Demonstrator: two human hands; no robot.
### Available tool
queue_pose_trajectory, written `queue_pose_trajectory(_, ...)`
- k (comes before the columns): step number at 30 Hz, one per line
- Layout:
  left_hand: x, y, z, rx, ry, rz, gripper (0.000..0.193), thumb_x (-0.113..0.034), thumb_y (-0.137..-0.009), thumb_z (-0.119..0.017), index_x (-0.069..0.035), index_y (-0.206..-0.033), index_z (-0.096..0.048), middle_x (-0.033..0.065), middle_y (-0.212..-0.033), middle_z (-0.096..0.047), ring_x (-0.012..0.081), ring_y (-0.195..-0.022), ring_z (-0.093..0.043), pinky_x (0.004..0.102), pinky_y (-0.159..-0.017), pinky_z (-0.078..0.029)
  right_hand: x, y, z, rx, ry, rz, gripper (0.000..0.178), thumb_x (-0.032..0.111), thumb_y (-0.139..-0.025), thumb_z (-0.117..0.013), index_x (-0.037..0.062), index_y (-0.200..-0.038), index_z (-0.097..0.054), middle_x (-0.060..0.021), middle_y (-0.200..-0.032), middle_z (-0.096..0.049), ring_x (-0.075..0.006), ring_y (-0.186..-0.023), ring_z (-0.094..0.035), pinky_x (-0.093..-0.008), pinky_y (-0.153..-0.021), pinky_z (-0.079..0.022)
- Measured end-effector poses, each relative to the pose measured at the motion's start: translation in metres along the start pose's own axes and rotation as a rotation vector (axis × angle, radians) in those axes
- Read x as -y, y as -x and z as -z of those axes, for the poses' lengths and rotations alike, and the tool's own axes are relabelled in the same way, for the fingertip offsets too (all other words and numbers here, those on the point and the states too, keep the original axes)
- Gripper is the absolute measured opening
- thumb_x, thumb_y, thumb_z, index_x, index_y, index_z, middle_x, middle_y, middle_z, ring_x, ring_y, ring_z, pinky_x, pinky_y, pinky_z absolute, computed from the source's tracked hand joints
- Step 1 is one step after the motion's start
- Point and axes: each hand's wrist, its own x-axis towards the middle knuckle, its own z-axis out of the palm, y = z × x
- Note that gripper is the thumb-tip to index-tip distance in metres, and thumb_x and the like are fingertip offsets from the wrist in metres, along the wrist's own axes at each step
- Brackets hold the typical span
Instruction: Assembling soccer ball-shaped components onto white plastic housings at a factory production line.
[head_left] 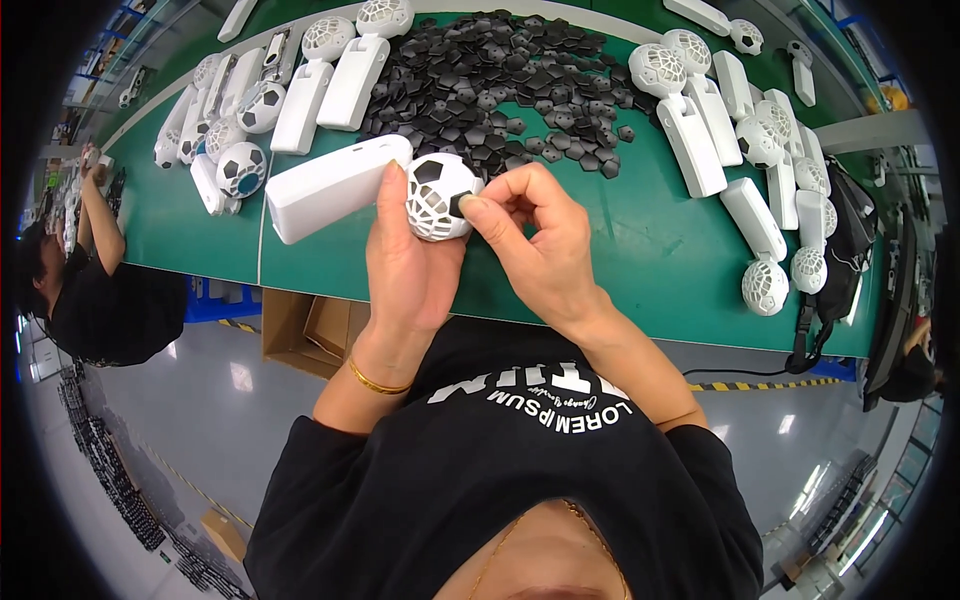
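My left hand (412,265) is closed around a white handheld device (330,190), whose long rounded body points out to the left. At its right end is a football-shaped head (432,185) with an open white grille and some black pentagon patches. Thumb and fingers of my right hand (545,245) pinch a small black pentagon piece (460,204) against the right side of that head. Part of the piece is covered by the fingertips. Just beyond both hands, a large heap of loose black pentagon pieces (480,80) is spread over the green table (600,250).
Several similar white devices (300,110) lie at the left, some with black patches on their ball heads. More devices (690,150) lie at the right, beside a black bag (850,225). A cardboard box (310,330) stands below the table edge. Another person (110,290) works at far left.
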Motion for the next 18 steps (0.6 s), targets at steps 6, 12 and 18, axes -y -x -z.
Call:
queue_pose_trajectory(6,0.007,0.004,0.006,-0.017,-0.027,-0.037,0.039,-0.041,-0.101,-0.038,-0.007,-0.116,-0.05,0.005,-0.106,-0.059,0.0168,-0.101,-0.057,0.0368,-0.09,-0.046,-0.002,0.005,0.002,0.025,-0.041,-0.116,0.015,0.011,-0.087,-0.07,0.0033,-0.084,-0.057,0.0027,-0.078,-0.058,-0.0021,-0.067,-0.051,-0.0177,-0.058,-0.043)
queue_pose_trajectory(12,0.008,0.004,0.007,-0.04,-0.08,-0.082,0.041,-0.041,-0.101,-0.038,-0.004,-0.116,-0.05,0.0062,-0.106,-0.058,0.016,-0.1,-0.057,0.0346,-0.089,-0.046,-0.008,0.008,0.0,0.032,-0.173,-0.224,0.016,0.01,-0.086,-0.071,0.004,-0.082,-0.056,0.0032,-0.077,-0.057,-0.0018,-0.067,-0.05,-0.017,-0.059,-0.043)
queue_pose_trajectory(18,0.007,0.003,0.006,-0.001,-0.073,-0.06,0.041,-0.041,-0.102,-0.038,-0.004,-0.116,-0.05,0.0064,-0.107,-0.058,0.0158,-0.1,-0.057,0.0345,-0.089,-0.046,-0.012,-0.003,0.006,0.079,-0.217,-0.211,0.016,0.009,-0.085,-0.072,0.0045,-0.083,-0.056,0.0024,-0.077,-0.057,-0.0022,-0.07,-0.051,-0.0167,-0.062,-0.043)
